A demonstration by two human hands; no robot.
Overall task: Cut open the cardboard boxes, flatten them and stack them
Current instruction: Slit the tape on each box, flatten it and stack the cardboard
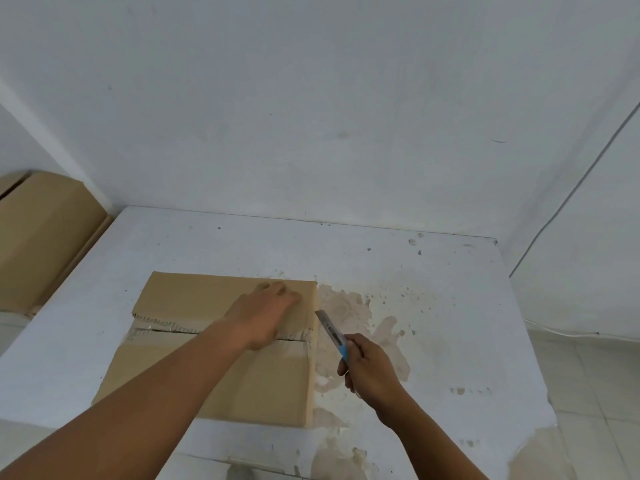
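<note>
A brown cardboard box [194, 299] stands on the white table [433, 306], its two top flaps meeting at a slit seam with torn tape. My left hand [266, 315] lies flat on the far flap near the box's right edge, fingers spread and pressing down. My right hand [370, 370] grips a blue utility knife [334, 336] just right of the box. The blade points up and away, its tip beside the box's upper right edge at the seam's end.
More cardboard boxes [41, 237] sit at the far left beside the table. A white wall rises behind the table. A thin cable [568, 199] runs down the right wall to the tiled floor. The tabletop right of the box has worn, stained paint.
</note>
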